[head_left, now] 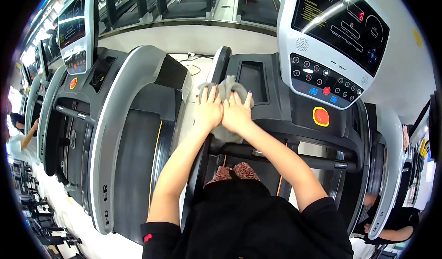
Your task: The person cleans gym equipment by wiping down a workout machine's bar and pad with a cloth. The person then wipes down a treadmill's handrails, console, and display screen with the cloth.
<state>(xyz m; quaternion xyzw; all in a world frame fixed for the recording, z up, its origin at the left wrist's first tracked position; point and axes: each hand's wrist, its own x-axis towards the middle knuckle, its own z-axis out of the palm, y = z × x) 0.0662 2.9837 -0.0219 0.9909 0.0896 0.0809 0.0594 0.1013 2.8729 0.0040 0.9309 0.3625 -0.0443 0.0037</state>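
Observation:
A crumpled grey cloth lies over the left side rail of the treadmill in front of me, beside its recessed tray. My left hand rests flat on the cloth, fingers stretched forward and slightly spread. Right against it, my right hand presses on the same cloth, palm down with the fingers apart. Part of the cloth bunches up beyond my fingertips, and some hangs below my wrists. What lies directly under my palms is hidden.
The console with its buttons and a red stop button stand to the right. A second treadmill is close on the left. A cable runs along the floor behind. Other people are at the far left and lower right.

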